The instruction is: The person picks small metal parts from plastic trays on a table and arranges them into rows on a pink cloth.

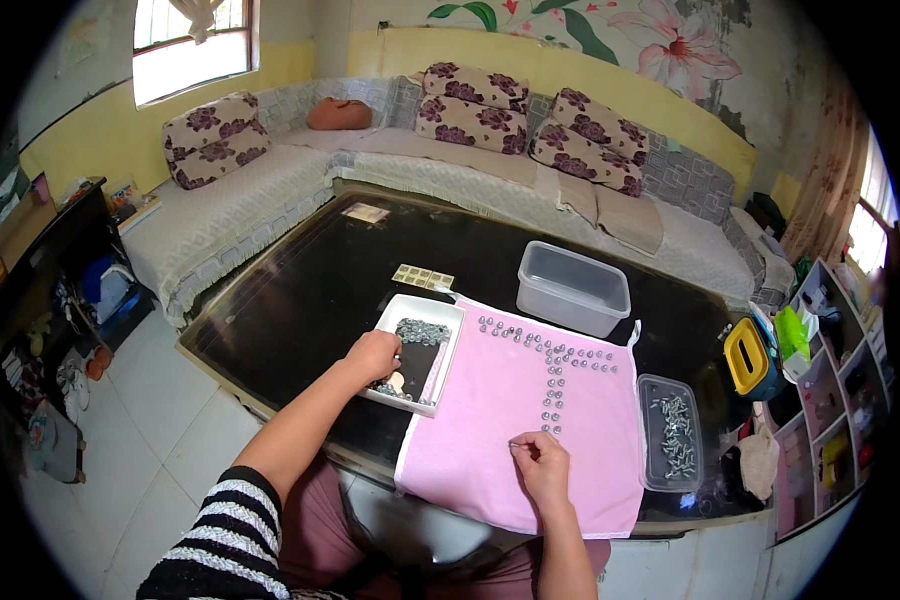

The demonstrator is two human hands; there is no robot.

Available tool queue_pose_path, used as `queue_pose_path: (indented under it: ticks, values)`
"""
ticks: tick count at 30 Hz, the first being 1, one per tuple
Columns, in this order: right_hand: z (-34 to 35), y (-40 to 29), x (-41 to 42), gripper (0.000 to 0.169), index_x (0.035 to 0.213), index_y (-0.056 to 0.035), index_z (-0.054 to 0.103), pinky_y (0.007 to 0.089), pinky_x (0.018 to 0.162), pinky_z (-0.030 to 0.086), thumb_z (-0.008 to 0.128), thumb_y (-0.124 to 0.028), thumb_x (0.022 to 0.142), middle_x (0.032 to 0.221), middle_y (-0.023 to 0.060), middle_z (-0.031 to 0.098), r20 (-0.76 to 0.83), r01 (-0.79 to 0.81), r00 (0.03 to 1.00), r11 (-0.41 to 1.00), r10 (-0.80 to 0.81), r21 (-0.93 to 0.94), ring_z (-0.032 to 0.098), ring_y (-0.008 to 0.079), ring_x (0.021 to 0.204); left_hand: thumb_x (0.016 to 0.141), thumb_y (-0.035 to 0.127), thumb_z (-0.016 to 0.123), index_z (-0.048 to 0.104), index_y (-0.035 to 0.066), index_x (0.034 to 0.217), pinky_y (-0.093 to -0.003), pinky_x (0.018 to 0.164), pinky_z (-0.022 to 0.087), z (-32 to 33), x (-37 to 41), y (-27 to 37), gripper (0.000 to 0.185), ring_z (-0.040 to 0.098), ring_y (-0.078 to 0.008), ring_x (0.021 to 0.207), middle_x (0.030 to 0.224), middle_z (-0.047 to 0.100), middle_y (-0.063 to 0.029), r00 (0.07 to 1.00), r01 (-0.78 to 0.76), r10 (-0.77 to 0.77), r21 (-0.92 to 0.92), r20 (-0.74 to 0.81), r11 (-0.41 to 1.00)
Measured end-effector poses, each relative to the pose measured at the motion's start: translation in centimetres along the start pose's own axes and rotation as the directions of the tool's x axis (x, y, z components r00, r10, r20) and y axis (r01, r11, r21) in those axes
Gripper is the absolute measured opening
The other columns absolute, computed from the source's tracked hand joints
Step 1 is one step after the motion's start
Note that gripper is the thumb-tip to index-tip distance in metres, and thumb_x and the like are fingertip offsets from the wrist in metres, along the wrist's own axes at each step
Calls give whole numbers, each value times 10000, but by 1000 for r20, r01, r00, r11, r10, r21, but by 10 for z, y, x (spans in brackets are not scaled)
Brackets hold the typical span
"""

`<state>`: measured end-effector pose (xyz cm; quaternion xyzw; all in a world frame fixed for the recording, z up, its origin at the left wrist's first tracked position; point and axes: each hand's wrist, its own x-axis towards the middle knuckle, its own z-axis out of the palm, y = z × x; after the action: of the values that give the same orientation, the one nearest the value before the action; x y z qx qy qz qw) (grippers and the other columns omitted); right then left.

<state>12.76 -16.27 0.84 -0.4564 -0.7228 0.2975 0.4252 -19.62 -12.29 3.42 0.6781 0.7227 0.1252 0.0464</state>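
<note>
My left hand [375, 356] reaches over the left rim of a white rectangular tray [456, 356], fingers bent down into it. Whether it grips a piece is hidden. Small clear, glass-like round pieces [424, 331] heap at the tray's far end, with more near the front beside a beige piece [396, 381]. Over a pink cloth [472, 457], my right hand [544, 469] pinches a small thin metallic piece [515, 445], perhaps a screw. Just beyond it, small shiny grey knob-like pieces [554, 382] stand in paired rows forming a T shape.
Right of the cloth, a shallow clear plastic container [647, 427] holds many metal screws [677, 435]. A deeper translucent box [570, 292] stands behind the cloth. A patterned card [422, 276] lies on the black table [307, 300]. A yellow-lidded bin [746, 356] is at right.
</note>
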Motion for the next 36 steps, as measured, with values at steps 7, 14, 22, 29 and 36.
queue_pose_path:
  ticks: [7, 14, 22, 29, 36]
  values:
    - [1, 2, 0, 68, 774, -9, 611, 222, 565, 441, 642, -26, 716, 703, 43, 574, -22, -74, 997, 992, 76, 98, 534, 91, 599, 717, 178, 624, 634, 54, 766, -326, 643, 490, -11, -10, 31, 133, 609, -254, 675, 732, 622, -122, 981, -77, 30, -245, -192, 966]
    - [7, 13, 2, 102, 856, 30, 577, 203, 636, 482, 615, -5, 768, 777, 58, 604, 160, -277, 957, 604, 241, 747, 573, 94, 693, 748, 76, 657, 634, -3, 847, -200, 635, 480, 1, -57, 116, 129, 591, -73, 707, 755, 633, -37, 976, 14, 192, -918, 98, 397]
    - [5, 8, 3, 99, 869, 42, 572, 208, 641, 489, 596, -2, 784, 773, 74, 605, 191, -321, 942, 584, 275, 745, 579, 108, 689, 799, 26, 589, 587, -35, 927, -234, 674, 512, 59, -56, 142, 141, 605, -128, 735, 831, 622, -98, 945, 193, 259, -980, 200, 53]
    - [7, 13, 4, 95, 868, 43, 574, 201, 630, 479, 592, -2, 787, 767, 74, 607, 201, -329, 941, 597, 273, 732, 573, 103, 684, 819, 39, 566, 582, -43, 969, -237, 674, 512, 62, -55, 144, 172, 603, -131, 710, 830, 622, -109, 953, 187, 233, -981, 192, 43]
    - [10, 13, 4, 80, 846, 38, 573, 190, 605, 462, 597, 4, 778, 753, 70, 610, 193, -323, 943, 612, 270, 722, 567, 93, 667, 806, 32, 580, 591, -61, 979, -239, 687, 512, 63, -58, 144, 197, 606, -137, 728, 858, 625, -120, 955, 197, 212, -977, 209, 78]
